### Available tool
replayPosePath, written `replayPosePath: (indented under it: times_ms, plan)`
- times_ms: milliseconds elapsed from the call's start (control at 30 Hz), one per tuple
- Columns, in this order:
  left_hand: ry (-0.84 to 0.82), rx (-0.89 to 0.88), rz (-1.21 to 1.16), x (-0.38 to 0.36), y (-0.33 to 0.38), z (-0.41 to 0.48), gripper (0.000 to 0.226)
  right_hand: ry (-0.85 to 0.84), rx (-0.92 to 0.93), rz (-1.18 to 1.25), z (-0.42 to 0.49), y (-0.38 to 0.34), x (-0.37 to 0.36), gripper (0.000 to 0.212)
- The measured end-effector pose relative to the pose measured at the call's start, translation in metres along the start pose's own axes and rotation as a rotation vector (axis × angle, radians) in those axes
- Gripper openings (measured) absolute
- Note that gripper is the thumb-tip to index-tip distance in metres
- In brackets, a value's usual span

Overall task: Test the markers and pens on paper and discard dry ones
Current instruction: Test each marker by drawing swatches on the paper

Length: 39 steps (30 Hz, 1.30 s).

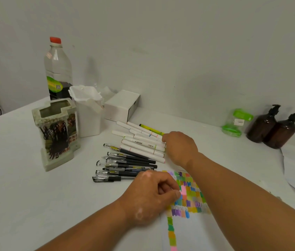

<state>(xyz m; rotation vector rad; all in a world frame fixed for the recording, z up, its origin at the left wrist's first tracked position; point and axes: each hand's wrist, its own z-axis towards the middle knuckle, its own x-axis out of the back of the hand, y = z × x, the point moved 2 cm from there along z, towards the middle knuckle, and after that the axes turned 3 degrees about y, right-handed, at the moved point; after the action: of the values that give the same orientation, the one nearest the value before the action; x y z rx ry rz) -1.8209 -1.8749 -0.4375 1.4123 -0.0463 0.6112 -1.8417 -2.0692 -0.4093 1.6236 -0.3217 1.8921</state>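
Now the right hand (180, 147), grip unclear, touches the white markers (143, 144); the curled left hand (152, 192) presses the paper (188, 223).

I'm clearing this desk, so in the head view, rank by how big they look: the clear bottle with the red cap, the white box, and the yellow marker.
1. Clear bottle
2. White box
3. Yellow marker

All sit at similar depth, so nearness hardly matters.

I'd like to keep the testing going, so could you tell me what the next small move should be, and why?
Probably close the right hand on one white marker and lift it clear. That hand sits at the ends of the marker pile, seemingly holding nothing yet, while the left hand steadies the swatch-covered paper.
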Motion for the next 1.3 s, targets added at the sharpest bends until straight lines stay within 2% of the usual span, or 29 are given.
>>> replayPosePath:
  times_ms: [233,400,600,733,867,967,1133,1200,1300]
  plan:
    - [-0.001,0.024,-0.011,0.001,0.002,0.0,0.006,0.078,-0.057,0.091,-0.023,0.021,0.017,0.027]
    - [-0.003,0.032,-0.002,0.0,0.002,-0.002,0.003,0.122,-0.285,0.565,-0.082,0.05,0.032,0.016]
    - [-0.001,0.03,0.041,-0.001,0.005,-0.004,0.003,0.088,-0.505,1.027,-0.168,0.053,0.028,0.02]
    - [0.007,-0.002,0.038,-0.002,0.011,-0.007,0.008,0.055,-0.49,1.304,-0.193,0.04,0.029,0.023]
    - [-0.083,-0.061,0.013,-0.007,0.018,-0.011,0.022,0.018,-0.398,1.518,-0.197,0.024,0.032,0.022]
    - [-0.105,-0.082,0.047,-0.01,0.021,-0.013,0.019,0.012,-0.35,1.556,-0.198,0.023,0.034,0.017]
    - [-0.012,-0.088,0.19,-0.002,0.015,-0.01,0.02,0.058,-0.344,1.564,-0.201,0.035,0.037,0.012]
    - [-0.065,-0.119,0.218,-0.005,0.017,-0.012,0.019,0.074,-0.323,1.556,-0.202,0.033,0.04,0.011]
    - [-0.143,-0.275,0.292,-0.015,0.024,-0.015,0.029,0.085,-0.285,1.519,-0.203,0.024,0.041,0.012]
